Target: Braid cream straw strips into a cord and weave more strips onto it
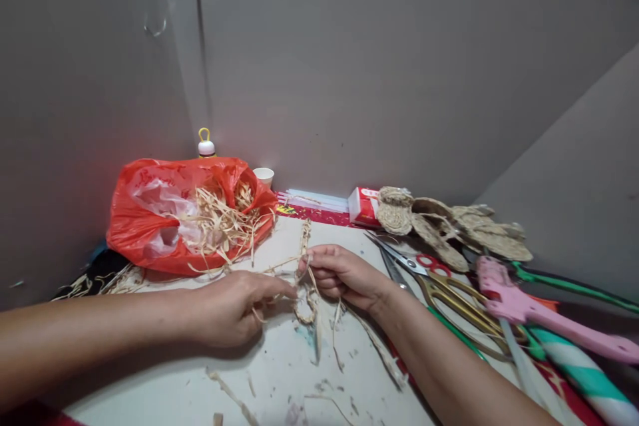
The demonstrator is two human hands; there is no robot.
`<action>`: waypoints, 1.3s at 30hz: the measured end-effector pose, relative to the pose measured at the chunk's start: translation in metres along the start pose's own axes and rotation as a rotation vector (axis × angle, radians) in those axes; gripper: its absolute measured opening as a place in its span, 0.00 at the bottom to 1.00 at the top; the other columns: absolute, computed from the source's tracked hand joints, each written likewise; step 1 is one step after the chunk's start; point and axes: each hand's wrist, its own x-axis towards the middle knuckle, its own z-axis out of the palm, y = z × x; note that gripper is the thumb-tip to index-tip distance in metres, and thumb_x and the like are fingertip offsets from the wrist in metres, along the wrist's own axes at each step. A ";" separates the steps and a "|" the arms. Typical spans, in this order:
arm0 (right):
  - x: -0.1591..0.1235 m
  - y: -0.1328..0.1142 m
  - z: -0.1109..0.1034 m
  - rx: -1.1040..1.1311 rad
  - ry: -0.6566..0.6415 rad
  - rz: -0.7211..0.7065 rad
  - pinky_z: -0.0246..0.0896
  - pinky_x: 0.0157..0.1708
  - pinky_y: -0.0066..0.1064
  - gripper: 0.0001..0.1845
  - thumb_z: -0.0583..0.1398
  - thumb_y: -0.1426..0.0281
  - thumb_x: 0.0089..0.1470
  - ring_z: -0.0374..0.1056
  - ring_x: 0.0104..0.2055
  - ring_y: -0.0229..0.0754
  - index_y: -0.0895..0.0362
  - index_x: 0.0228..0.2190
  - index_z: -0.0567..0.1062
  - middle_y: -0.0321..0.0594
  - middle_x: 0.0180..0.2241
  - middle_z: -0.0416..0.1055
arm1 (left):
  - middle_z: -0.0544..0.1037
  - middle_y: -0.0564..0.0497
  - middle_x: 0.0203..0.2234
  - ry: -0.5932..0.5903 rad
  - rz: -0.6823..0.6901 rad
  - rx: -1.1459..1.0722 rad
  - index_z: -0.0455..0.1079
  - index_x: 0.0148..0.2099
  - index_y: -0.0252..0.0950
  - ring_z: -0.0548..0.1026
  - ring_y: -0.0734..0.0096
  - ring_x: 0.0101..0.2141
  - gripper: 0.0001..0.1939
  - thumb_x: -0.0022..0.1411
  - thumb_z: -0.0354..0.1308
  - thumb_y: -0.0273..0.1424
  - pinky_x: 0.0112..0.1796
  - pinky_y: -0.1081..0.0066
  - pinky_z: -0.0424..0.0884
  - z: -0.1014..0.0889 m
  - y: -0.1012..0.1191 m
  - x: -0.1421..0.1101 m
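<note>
A narrow braided straw piece (305,233) with a small loop (304,314) at its near end lies over the white table between my hands. My right hand (342,276) is closed in a pinch around the straw piece, and loose ends hang below. My left hand (229,306) comes in from the left with its index finger stretched to the loop. Its other fingers are curled, and a thin straw strand (257,314) shows at them. Whether the left fingertip presses on the loop or only lies beside it is hard to see.
A red plastic bag (134,239) spills straw strands at the back left. A paper cup (264,176) and a bottle (206,146) stand behind it. On the right are woven straw slippers (434,233), scissors (456,299) and a pink glue gun (544,319). Straw scraps (232,399) litter the front.
</note>
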 end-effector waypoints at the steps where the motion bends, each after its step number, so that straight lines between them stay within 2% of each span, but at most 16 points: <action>1: 0.000 0.000 0.000 -0.001 0.004 -0.004 0.27 0.12 0.17 0.13 0.66 0.65 0.44 0.33 0.14 0.23 0.63 0.25 0.72 0.20 0.12 0.44 | 0.76 0.49 0.37 -0.010 -0.018 -0.028 0.68 0.51 0.38 0.72 0.72 0.34 0.30 0.45 0.47 0.16 0.36 0.73 0.68 0.004 -0.002 0.002; 4: 0.000 0.000 0.000 -0.001 0.013 -0.011 0.27 0.12 0.17 0.13 0.65 0.65 0.45 0.33 0.14 0.23 0.64 0.26 0.73 0.20 0.12 0.43 | 0.75 0.52 0.31 0.016 -0.129 -0.143 0.69 0.48 0.38 0.70 0.74 0.29 0.24 0.49 0.48 0.19 0.31 0.75 0.66 0.010 -0.007 0.006; 8: -0.001 0.001 0.001 0.012 0.029 -0.020 0.27 0.12 0.17 0.13 0.66 0.65 0.44 0.33 0.14 0.23 0.63 0.25 0.73 0.20 0.12 0.43 | 0.69 0.54 0.24 0.032 -0.310 -0.259 0.70 0.45 0.34 0.64 0.77 0.24 0.15 0.55 0.52 0.29 0.26 0.76 0.60 0.007 -0.009 0.004; 11: 0.000 0.002 0.001 -0.001 0.029 -0.011 0.27 0.12 0.18 0.12 0.65 0.65 0.46 0.33 0.14 0.23 0.63 0.26 0.72 0.20 0.12 0.43 | 0.68 0.55 0.23 -0.007 -0.336 -0.308 0.69 0.41 0.32 0.63 0.78 0.24 0.12 0.57 0.52 0.34 0.26 0.77 0.59 0.003 -0.009 0.003; 13: 0.000 0.002 0.001 -0.017 0.018 -0.007 0.28 0.12 0.18 0.12 0.64 0.66 0.47 0.34 0.14 0.23 0.63 0.26 0.73 0.20 0.12 0.43 | 0.69 0.55 0.23 0.004 -0.342 -0.322 0.67 0.42 0.33 0.64 0.78 0.23 0.13 0.58 0.52 0.36 0.26 0.77 0.60 0.001 -0.010 0.002; 16: 0.001 0.003 0.001 -0.033 0.012 -0.014 0.28 0.12 0.18 0.12 0.64 0.66 0.48 0.34 0.14 0.24 0.64 0.26 0.73 0.21 0.12 0.44 | 0.72 0.55 0.22 0.064 -0.377 -0.158 0.66 0.40 0.35 0.66 0.76 0.22 0.13 0.57 0.52 0.39 0.25 0.76 0.59 -0.002 -0.009 0.004; 20: 0.002 0.004 0.000 -0.050 0.019 -0.007 0.28 0.12 0.18 0.12 0.64 0.65 0.48 0.34 0.14 0.24 0.64 0.26 0.73 0.21 0.12 0.45 | 0.73 0.51 0.21 0.129 -0.389 0.239 0.69 0.28 0.36 0.66 0.73 0.21 0.16 0.57 0.51 0.42 0.24 0.73 0.56 -0.004 -0.007 0.013; 24: 0.001 0.004 0.001 -0.060 0.026 -0.012 0.28 0.12 0.19 0.13 0.64 0.65 0.47 0.35 0.14 0.24 0.63 0.26 0.72 0.21 0.12 0.45 | 0.74 0.48 0.21 0.126 -0.389 0.372 0.71 0.28 0.36 0.67 0.69 0.22 0.15 0.56 0.52 0.41 0.24 0.72 0.56 0.005 -0.008 0.030; 28: 0.000 0.003 0.003 -0.061 0.034 -0.017 0.28 0.12 0.19 0.13 0.65 0.65 0.46 0.34 0.14 0.24 0.63 0.26 0.72 0.21 0.12 0.45 | 0.74 0.50 0.22 0.123 -0.318 0.345 0.71 0.30 0.36 0.68 0.71 0.23 0.08 0.54 0.51 0.31 0.25 0.73 0.58 0.015 -0.016 0.040; 32: 0.000 0.003 0.003 -0.074 0.039 -0.013 0.28 0.12 0.19 0.13 0.64 0.64 0.46 0.34 0.14 0.24 0.63 0.25 0.72 0.21 0.12 0.45 | 0.73 0.51 0.25 0.135 -0.251 0.301 0.69 0.28 0.36 0.68 0.72 0.26 0.08 0.53 0.49 0.24 0.29 0.73 0.60 0.017 -0.023 0.032; 36: 0.000 0.003 0.002 -0.081 0.034 -0.009 0.28 0.12 0.19 0.13 0.64 0.64 0.46 0.35 0.14 0.24 0.63 0.26 0.72 0.21 0.12 0.45 | 0.70 0.50 0.27 0.153 -0.262 0.307 0.66 0.29 0.35 0.66 0.72 0.28 0.08 0.57 0.47 0.25 0.30 0.73 0.59 0.016 -0.021 0.016; 39: 0.000 0.004 0.003 -0.083 0.032 -0.009 0.28 0.13 0.20 0.13 0.64 0.64 0.47 0.34 0.14 0.24 0.63 0.26 0.72 0.21 0.12 0.45 | 0.70 0.50 0.29 0.209 -0.259 0.179 0.64 0.32 0.36 0.66 0.72 0.30 0.06 0.60 0.47 0.28 0.33 0.72 0.61 0.016 -0.016 0.007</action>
